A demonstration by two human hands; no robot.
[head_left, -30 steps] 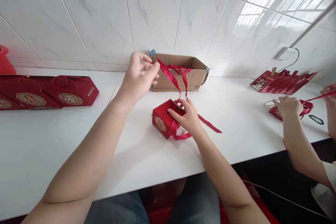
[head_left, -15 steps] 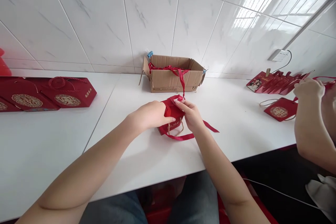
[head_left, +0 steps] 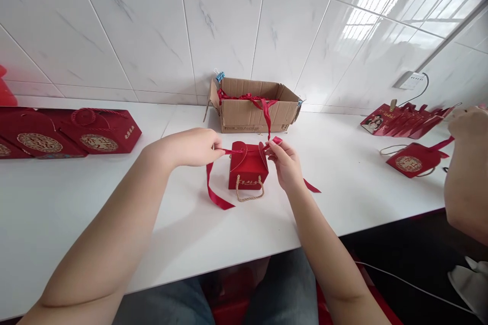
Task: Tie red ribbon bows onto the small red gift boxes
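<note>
I've got a curved-flap red card box (head_left: 248,166) with twisted-rope handle (head_left: 249,198) upright on smooth white tabletop (head_left: 183,244), between left hand (head_left: 196,147) and right hand (head_left: 288,163). Both hands closed in fingertip pinches on glossy satin ribbon (head_left: 212,195).

Satiny ribbon (head_left: 212,192), paperboard box (head_left: 248,166), glossy tiles (head_left: 224,30)

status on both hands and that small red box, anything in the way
Left hand and right hand each pinching red ribbon. Small red box upright between them, rope handle in front. Cardboard carton behind, not blocking either hand.
</note>
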